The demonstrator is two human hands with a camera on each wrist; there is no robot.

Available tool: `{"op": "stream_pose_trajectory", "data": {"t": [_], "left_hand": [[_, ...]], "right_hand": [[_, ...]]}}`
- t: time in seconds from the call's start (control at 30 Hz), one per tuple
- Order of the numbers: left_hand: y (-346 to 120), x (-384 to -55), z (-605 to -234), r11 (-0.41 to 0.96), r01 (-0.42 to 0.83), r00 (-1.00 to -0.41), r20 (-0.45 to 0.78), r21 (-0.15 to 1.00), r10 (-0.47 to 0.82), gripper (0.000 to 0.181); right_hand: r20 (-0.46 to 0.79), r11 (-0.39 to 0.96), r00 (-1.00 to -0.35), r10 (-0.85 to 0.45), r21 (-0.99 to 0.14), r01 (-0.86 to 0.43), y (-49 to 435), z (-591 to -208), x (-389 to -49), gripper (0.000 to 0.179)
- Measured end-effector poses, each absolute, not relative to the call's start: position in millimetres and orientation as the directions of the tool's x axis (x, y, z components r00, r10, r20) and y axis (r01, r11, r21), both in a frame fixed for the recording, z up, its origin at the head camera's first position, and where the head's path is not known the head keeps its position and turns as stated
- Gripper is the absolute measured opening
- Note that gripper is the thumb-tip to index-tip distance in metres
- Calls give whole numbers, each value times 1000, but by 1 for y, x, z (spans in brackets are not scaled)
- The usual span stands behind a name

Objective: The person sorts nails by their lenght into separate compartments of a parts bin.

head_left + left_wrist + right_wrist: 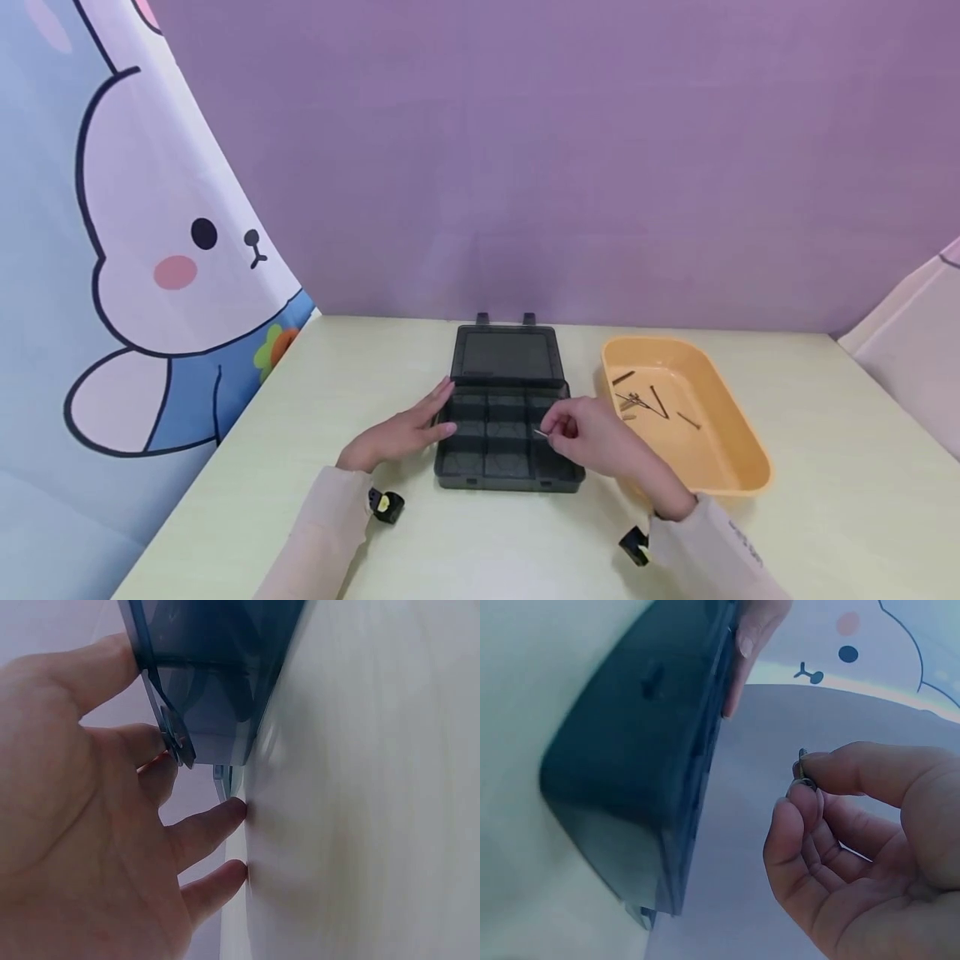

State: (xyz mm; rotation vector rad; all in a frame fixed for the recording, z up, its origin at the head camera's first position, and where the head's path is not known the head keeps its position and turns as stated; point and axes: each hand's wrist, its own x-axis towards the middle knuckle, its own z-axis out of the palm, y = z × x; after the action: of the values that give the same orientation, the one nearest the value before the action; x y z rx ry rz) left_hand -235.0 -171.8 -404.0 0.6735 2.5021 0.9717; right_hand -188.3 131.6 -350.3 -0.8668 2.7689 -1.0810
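Note:
A dark translucent compartment box (510, 482) lies on the table with its lid (507, 353) folded back. My left hand (405, 432) rests against the box's left side, fingers extended; in the left wrist view two fingertips touch the tabletop beside the wall. Over the right-hand compartments, my right hand (596, 435) pinches a small metal screw (540, 432) between thumb and fingers. The right wrist view shows the screw's tip (803, 754) poking out, the rest partly hidden by the fingers. No contents can be made out in the compartments.
Right of the box stands a yellow-orange tray (720, 454) holding several slim metal screws or nails (658, 402), mostly toward its left side. Behind the table hangs a purple cloth (555, 167), and a cartoon-printed cloth (150, 192) hangs at the left.

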Motion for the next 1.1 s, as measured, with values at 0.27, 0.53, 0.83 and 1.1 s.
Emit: {"op": "stream_pose_trajectory", "data": {"t": [0.27, 0.53, 0.83, 1.1], "left_hand": [[-170, -236, -405, 663, 306, -825, -157, 683, 543, 73], [-170, -237, -407, 656, 317, -819, -151, 685, 553, 74], [-168, -235, -407, 657, 314, -820, -153, 685, 552, 73], [-169, -235, -406, 667, 310, -825, -157, 678, 543, 73]], "right_hand": [[127, 601, -854, -504, -658, -453, 137, -362, -193, 7], [161, 572, -842, -514, -667, -477, 155, -373, -205, 7], [164, 591, -850, -500, -653, -474, 161, -375, -214, 8], [136, 520, -798, -587, -692, -501, 157, -370, -211, 10]]}}
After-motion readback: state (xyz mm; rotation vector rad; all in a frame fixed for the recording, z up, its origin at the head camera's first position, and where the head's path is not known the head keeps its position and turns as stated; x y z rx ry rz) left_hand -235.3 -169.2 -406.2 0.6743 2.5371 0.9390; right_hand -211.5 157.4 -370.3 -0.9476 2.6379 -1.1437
